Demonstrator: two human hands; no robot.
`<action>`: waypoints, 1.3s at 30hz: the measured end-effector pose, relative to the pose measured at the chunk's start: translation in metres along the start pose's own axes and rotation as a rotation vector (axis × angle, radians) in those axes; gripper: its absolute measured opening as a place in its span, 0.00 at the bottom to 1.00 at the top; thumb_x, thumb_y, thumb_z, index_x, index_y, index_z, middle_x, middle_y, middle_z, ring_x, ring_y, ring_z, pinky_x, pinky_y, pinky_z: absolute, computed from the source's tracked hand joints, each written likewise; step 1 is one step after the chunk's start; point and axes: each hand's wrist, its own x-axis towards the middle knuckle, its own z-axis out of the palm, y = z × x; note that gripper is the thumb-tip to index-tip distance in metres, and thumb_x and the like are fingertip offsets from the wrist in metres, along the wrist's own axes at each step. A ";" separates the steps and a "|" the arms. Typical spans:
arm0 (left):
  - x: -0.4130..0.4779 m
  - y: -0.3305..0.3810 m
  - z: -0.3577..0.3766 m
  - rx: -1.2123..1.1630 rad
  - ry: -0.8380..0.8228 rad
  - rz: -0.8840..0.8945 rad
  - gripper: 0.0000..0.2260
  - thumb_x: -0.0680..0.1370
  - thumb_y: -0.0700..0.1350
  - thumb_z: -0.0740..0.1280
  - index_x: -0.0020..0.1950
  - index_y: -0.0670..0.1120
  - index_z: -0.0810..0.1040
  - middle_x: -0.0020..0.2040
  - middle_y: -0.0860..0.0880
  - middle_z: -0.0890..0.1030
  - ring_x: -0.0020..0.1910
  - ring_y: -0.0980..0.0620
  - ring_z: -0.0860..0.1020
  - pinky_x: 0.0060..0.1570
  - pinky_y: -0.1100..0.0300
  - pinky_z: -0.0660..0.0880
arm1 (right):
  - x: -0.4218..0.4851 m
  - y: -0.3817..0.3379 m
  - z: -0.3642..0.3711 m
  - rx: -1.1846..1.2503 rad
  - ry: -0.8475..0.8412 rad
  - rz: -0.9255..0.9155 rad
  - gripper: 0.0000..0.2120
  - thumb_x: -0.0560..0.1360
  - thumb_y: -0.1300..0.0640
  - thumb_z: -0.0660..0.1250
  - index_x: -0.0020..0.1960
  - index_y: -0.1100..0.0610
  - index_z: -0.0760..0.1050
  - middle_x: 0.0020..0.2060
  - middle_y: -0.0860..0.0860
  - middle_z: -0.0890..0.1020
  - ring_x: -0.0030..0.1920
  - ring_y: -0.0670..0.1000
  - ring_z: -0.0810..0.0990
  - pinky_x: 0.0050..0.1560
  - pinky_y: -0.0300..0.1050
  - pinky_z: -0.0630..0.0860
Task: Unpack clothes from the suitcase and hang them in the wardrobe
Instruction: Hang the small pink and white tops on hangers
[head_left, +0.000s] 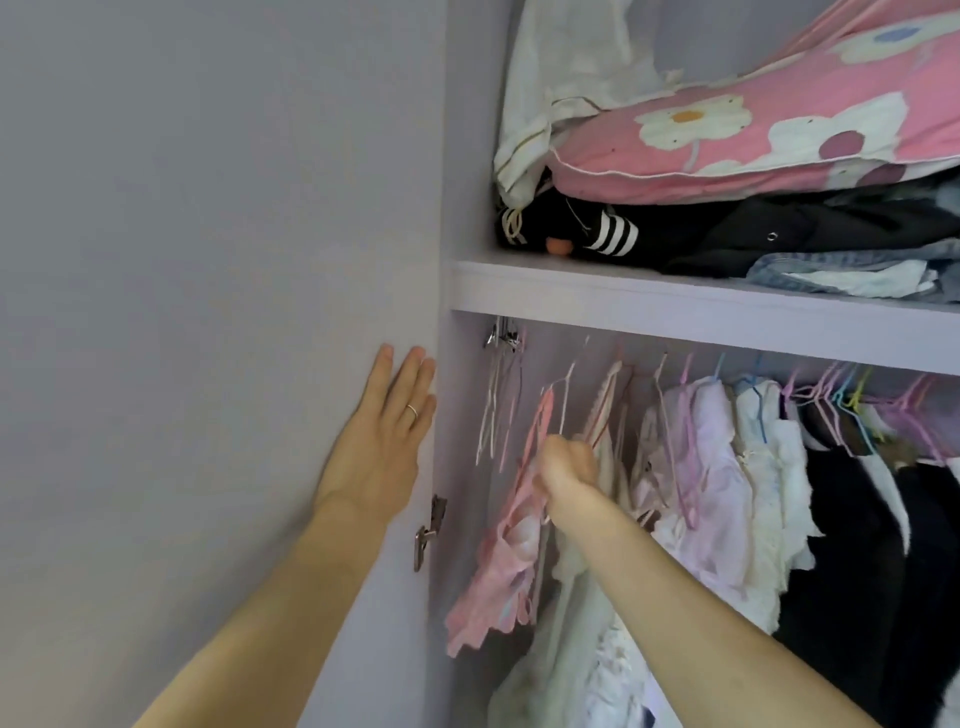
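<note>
**Pink garment in my fist at the left end of the rail**

My left hand (387, 431) lies flat, fingers straight, on the inner face of the open lilac wardrobe door (208, 260), its fingertips near the door's hinged edge. Below it sits a metal hinge (428, 530).

My right hand (566, 467) is clenched round the top of a pale pink scallop-edged fabric garment (498, 571). The garment hangs with its long axis running down and to the left from my fist, scalloped hem lowest, close to the wardrobe's left side wall. It is blurred, so I cannot tell whether I also grip a hanger's wire.

Under my right forearm hangs a white gauzy garment (561, 649). Just left of and above my fist, thin empty wire hangers (498, 405) dangle in the only loose gap, between side wall and clothes.

To the right the rail is packed: white and pale pink ruffled clothes (717, 493), then black garments (857, 545), touching one another.

Above, the lilac shelf board (675, 306) carries folded dark clothes with white stripes (613, 236) under a pink flower-print cushion (753, 130).
</note>
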 end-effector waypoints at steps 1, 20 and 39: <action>0.002 0.002 0.006 0.010 0.021 -0.009 0.29 0.84 0.54 0.41 0.79 0.39 0.36 0.76 0.32 0.32 0.74 0.28 0.32 0.59 0.25 0.24 | 0.010 -0.003 0.010 -0.016 0.024 -0.036 0.24 0.71 0.56 0.57 0.64 0.65 0.73 0.57 0.62 0.79 0.54 0.63 0.80 0.57 0.56 0.78; 0.004 0.015 0.030 0.107 0.162 -0.046 0.31 0.83 0.57 0.43 0.80 0.41 0.41 0.79 0.33 0.39 0.76 0.28 0.37 0.61 0.23 0.29 | 0.110 -0.013 0.022 -0.449 0.131 -0.108 0.19 0.76 0.60 0.61 0.65 0.64 0.75 0.62 0.58 0.79 0.63 0.61 0.77 0.60 0.50 0.76; -0.009 0.022 0.033 -0.042 -0.028 -0.037 0.32 0.83 0.56 0.45 0.80 0.40 0.39 0.76 0.31 0.33 0.74 0.27 0.32 0.64 0.25 0.27 | 0.050 0.011 -0.014 -0.475 -0.145 -0.166 0.18 0.73 0.56 0.63 0.61 0.61 0.76 0.54 0.57 0.81 0.52 0.57 0.80 0.52 0.46 0.77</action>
